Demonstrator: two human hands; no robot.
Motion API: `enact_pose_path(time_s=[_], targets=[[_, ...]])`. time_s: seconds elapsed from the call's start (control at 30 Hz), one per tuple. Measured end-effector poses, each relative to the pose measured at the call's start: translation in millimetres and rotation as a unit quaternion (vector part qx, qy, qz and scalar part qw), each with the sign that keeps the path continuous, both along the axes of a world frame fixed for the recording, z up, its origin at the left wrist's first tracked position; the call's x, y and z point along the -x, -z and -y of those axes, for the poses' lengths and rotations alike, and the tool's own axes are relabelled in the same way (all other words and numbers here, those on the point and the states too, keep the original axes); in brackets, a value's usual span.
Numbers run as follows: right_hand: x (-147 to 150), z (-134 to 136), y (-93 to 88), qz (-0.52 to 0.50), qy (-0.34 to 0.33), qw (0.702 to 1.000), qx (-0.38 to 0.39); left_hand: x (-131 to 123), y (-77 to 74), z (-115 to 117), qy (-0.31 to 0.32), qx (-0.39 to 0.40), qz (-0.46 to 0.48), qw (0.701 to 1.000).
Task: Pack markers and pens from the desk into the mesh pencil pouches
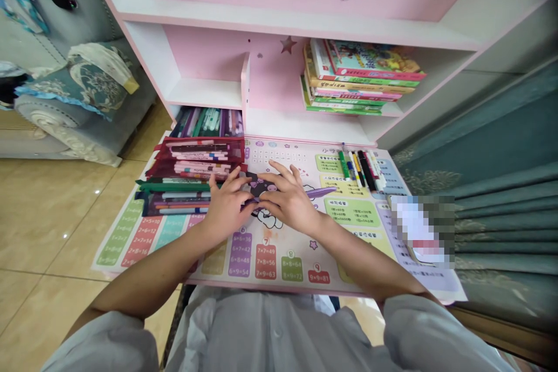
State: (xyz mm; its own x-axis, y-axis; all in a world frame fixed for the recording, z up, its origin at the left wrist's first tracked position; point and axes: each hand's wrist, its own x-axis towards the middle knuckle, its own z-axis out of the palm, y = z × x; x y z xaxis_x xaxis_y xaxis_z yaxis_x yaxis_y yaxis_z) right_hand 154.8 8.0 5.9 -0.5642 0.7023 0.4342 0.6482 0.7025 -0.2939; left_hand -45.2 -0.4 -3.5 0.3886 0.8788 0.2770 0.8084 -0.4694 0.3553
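hands [257, 200] both over a multiplication-table desk mat [265, 258], near its middle, close together. left hand [226, 203] sits on the left of a small dark purple cartoon-shaped piece [258, 186], fingers [231, 177] half curled, fingertips on or right at the piece. right hand [290, 200] sits just right of it, fingers [279, 170] spread and lightly curved over the top, thumb low near the piece. cannot tell if either hand has a firm grip, the fingers hide the contact. purple pen [320, 192] lies on the mat under the right hand, tip pointing right, its other end running in toward the dark piece.

left of the hands on the mat: red mesh pencil pouches [196, 157] stacked and full of pens, and a green-edged pen pouch [174, 197] just below them, touching the left hand's side. right of the hands, along the mat's far edge: a row of markers [357, 170]. past the far edge of the mat, a pink and white shelf unit [279, 23] holds a stack of books [361, 78]. blurred item [422, 229] lies past the mat's right end, too blurred to name.
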Motion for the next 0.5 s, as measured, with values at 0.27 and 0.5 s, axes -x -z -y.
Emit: enact_pose_path(time_s=[0.27,0.5], targets=[[1.5,-0.6,-2.1,-0.018,0.012,0.999,0.048,-0.1,1.6,0.6,0.004,0.006,0.008,1.0],[-0.8,-3.1,-2.7,-0.054,0.034,0.984,0.165,-0.8,3.3,0.7,0.015,0.005,0.016,1.0]])
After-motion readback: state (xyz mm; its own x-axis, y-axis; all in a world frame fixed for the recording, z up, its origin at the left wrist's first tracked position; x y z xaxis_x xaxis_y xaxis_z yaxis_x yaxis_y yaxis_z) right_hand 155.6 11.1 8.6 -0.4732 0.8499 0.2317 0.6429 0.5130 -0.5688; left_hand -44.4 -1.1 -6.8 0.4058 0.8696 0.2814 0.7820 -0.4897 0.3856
